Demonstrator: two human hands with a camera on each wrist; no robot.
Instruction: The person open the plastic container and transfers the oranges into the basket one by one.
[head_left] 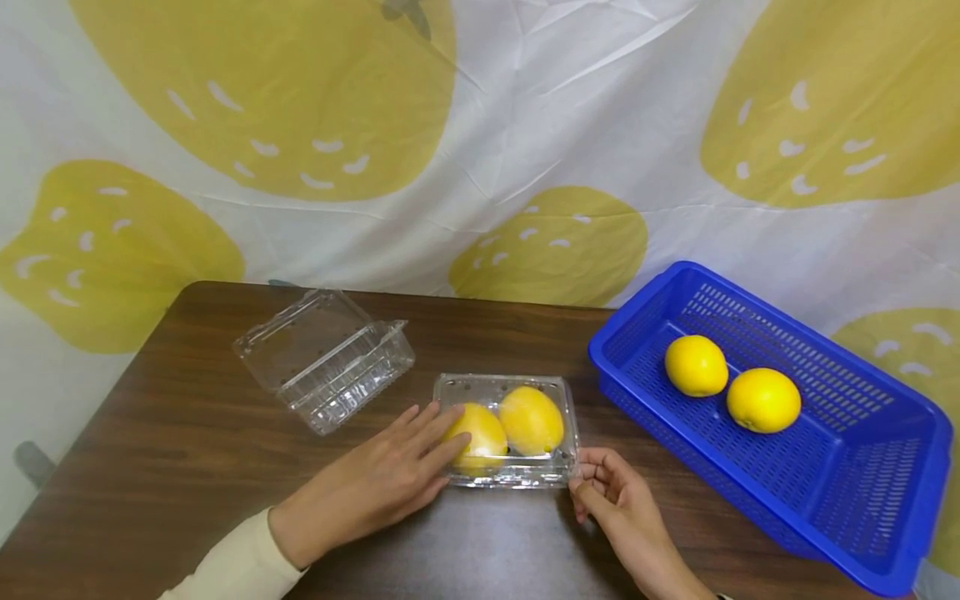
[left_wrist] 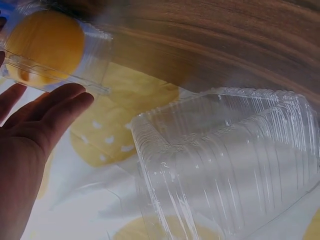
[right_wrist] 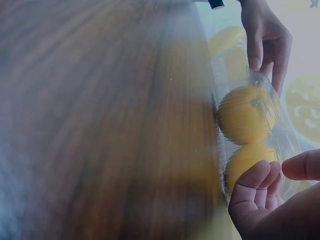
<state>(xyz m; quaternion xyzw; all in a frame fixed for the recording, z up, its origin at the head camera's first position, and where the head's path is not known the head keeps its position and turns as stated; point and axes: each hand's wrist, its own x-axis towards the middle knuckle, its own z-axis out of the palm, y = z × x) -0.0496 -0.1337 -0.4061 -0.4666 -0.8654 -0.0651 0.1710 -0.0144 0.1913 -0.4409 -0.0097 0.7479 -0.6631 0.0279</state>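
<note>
A lidded clear plastic clamshell box [head_left: 517, 479] lies on the table with two yellow citrus-like fruits [head_left: 531, 421] inside. My left hand [head_left: 382, 471] rests on the left part of its lid, fingers extended over one fruit. At the front right corner, my right hand [head_left: 618, 508] pinches the box edge between thumb and curled fingers. In the right wrist view, the thumb and fingertips of the right hand [right_wrist: 265, 200] meet at the box rim, the left hand [right_wrist: 270, 45] at the far end. The left wrist view shows the left fingers [left_wrist: 65, 107] beside the box.
A second clear clamshell box [head_left: 330, 367] stands with its lid raised at the table's back left. On the right, a blue plastic basket [head_left: 750, 483] holds two more yellow fruits [head_left: 763, 401]. A fruit-printed cloth [head_left: 517, 125] hangs behind the brown table [head_left: 187, 433].
</note>
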